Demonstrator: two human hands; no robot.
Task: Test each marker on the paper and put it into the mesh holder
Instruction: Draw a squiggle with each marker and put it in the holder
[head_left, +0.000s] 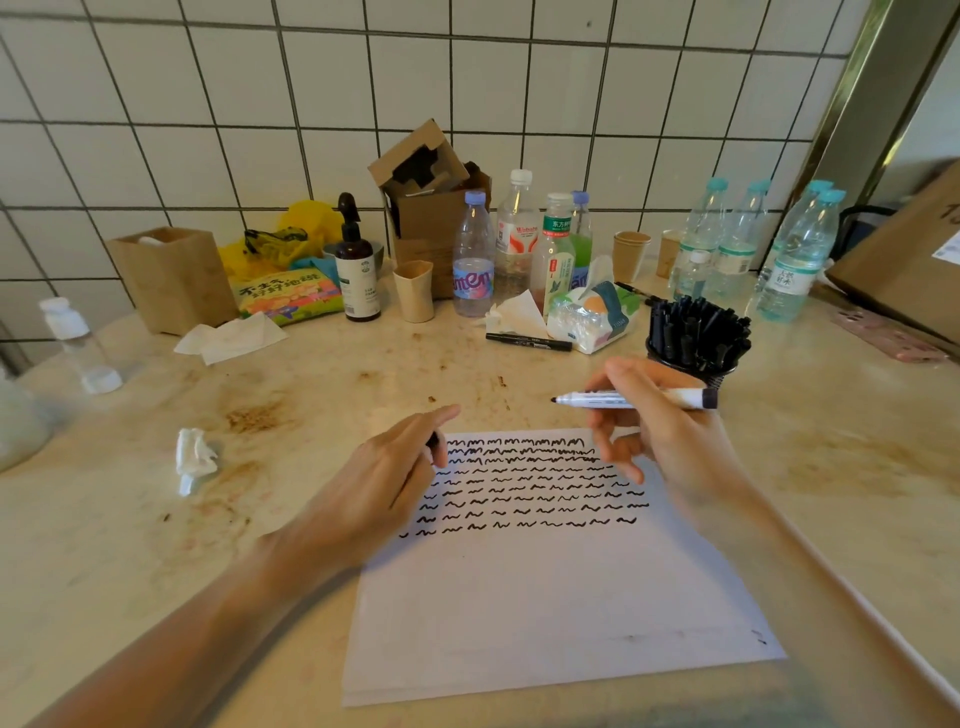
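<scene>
Paper (545, 597) sits nearest, flat on the tabletop (130, 545), its far half filled with rows of black squiggles, near half blank. Right hand (660, 431) hovers just beyond the paper's far right corner, thumb and fingers pinching the marker (636, 400) mid-barrel; other fingers loosely curled. Marker is level, uncapped, tip pointing left, clear of the paper. White barrel with print, black tip, black end. Left hand (395, 467) rests on the paper's far left corner, fingers curled round a small black piece, likely the cap. Judgement: marker is light, rigid, smooth plastic, slippery-ish; grip mid-barrel, away from the wet tip. Mesh holder (693, 348) stands just beyond the right hand, packed with black markers. One spare black marker (527, 340) lies past the paper.
</scene>
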